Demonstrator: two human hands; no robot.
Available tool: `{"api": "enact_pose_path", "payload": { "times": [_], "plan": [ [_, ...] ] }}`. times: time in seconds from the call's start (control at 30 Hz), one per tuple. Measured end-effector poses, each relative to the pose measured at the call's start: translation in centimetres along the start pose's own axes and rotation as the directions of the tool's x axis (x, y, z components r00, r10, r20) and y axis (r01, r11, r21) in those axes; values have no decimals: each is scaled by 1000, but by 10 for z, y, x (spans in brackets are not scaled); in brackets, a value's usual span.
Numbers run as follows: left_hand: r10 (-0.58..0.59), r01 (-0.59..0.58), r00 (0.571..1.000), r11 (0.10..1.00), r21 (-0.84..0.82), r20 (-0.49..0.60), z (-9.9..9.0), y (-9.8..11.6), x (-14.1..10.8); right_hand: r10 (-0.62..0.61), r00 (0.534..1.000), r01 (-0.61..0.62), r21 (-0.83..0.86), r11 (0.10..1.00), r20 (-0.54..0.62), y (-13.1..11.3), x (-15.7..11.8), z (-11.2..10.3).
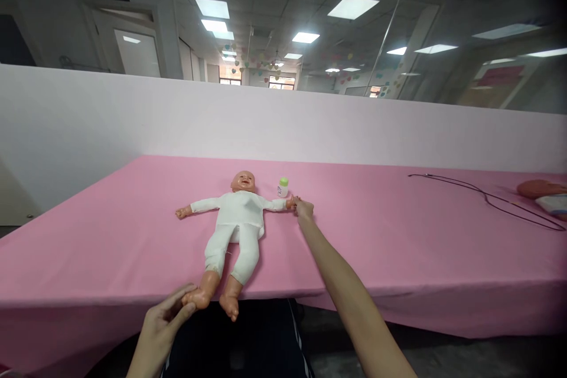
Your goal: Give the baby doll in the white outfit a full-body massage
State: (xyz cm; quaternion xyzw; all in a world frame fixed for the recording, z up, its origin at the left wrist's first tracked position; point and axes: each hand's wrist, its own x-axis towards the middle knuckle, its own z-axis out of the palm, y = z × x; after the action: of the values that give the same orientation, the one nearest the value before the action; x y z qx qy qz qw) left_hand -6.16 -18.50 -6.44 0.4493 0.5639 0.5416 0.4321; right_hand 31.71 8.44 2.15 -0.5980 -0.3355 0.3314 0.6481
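A baby doll (240,209) with a white cloth body lies on its back on the pink-covered table, its head away from me and its feet over the near edge. My left hand (166,319) pinches the doll's foot on the left side between thumb and fingers. With my arm stretched out, my right hand (304,208) is closed round the doll's hand on the right side. Just behind that doll arm stands a small white bottle (283,188) with a green cap.
On the pink tablecloth (354,230) at the right lies a thin dark cord (482,190) in a loop. Beside it, at the right edge, is part of another doll-like object (538,189). A low white partition (283,124) with glass above borders the table's back.
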Motion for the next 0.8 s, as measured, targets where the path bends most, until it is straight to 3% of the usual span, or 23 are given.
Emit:
{"api": "enact_pose_path", "payload": {
  "times": [0.1, 0.17, 0.23, 0.33, 0.43, 0.53, 0.6, 0.63, 0.67, 0.73, 0.8],
  "plan": [
    [3, -3, 1000, 1000, -22, -2, 6, 4, 4, -9, 1000, 9, 18, 1000, 11, 1, -6, 2],
    [47, -47, 999, 999, -15, -8, 11, 27, 16, -65, 995, 61, 52, 997, 79, -11, -14, 11],
    [118, -118, 993, 993, -10, -15, 18, 58, 33, -184, 958, 172, 74, 982, 218, -27, -27, 23],
    [247, -246, 969, 968, -56, 6, 36, 93, 65, -335, 814, 359, 42, 932, 475, -42, -56, 40],
    [331, -326, 943, 940, -103, 32, 62, 103, 103, -341, 671, 508, -74, 858, 659, -38, -88, 51],
    [319, -312, 946, 944, -106, 57, 79, 99, 127, -327, 602, 602, -146, 785, 728, -30, -102, 55],
    [307, -299, 948, 949, -102, 77, 77, 94, 125, -347, 612, 589, -117, 800, 711, -30, -94, 54],
    [300, -292, 950, 951, -97, 82, 72, 91, 118, -356, 644, 555, -94, 827, 677, -32, -84, 51],
    [284, -277, 955, 957, -89, 82, 64, 87, 107, -351, 702, 499, -77, 863, 620, -33, -73, 48],
    [216, -212, 974, 976, -54, 71, 43, 71, 78, -280, 859, 330, -45, 943, 428, -35, -49, 37],
    [123, -123, 991, 992, -6, 52, 22, 48, 47, -165, 959, 170, -2, 985, 231, -30, -30, 23]
  ]
}}
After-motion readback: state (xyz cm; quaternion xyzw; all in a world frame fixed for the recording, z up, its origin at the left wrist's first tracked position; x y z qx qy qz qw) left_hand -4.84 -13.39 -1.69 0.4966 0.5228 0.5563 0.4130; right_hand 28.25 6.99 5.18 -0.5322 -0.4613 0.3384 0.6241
